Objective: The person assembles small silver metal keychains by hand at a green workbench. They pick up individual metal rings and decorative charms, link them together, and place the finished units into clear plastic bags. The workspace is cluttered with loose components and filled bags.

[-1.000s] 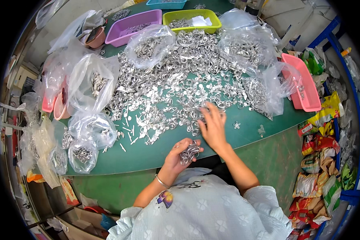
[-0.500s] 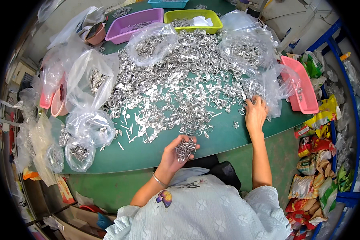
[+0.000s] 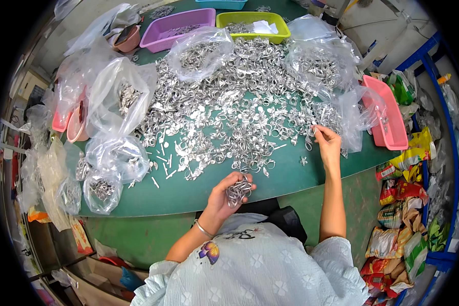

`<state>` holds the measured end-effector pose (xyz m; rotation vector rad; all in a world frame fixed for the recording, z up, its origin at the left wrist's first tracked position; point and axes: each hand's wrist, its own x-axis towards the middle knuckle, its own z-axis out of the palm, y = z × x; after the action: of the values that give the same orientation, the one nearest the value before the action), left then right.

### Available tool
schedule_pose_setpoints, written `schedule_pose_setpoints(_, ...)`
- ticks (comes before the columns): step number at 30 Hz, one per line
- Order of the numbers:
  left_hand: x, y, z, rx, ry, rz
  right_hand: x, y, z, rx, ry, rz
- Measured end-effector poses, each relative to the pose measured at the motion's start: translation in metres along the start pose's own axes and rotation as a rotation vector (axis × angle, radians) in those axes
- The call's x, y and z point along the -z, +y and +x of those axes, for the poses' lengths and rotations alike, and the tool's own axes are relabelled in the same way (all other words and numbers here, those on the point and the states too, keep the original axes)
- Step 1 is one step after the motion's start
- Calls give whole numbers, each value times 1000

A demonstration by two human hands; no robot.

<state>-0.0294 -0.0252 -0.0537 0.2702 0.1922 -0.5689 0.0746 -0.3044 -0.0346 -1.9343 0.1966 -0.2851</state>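
Pale blue cloth shirt [image 3: 255, 275] with unclear dark lettering [image 3: 241, 235], left hand [image 3: 220, 198] curled around silver metal rings [image 3: 238, 194], right hand [image 3: 329, 146] at silver metal heap [image 3: 242, 140] on green table [image 3: 290, 178], whether pinching I cannot tell, colourful plastic packets [image 3: 390, 242], print too small.

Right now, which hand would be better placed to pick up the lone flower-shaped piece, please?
Probably the right hand: it is nearer the flower-shaped piece, while the left hand cups a clump of silvery rings.
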Motion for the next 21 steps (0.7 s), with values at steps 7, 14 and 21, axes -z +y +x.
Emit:
schedule_pose_setpoints(7,0,-2,0,13,24,-59,-1,3,-1,-144,-92,301)
schedule_pose_setpoints(14,1,-3,-1,15,34,-46,1,0,-3,112,-51,-91)
schedule_pose_setpoints(21,-5,-9,2,-15,97,114,-22,-16,-12,38,-220,178)
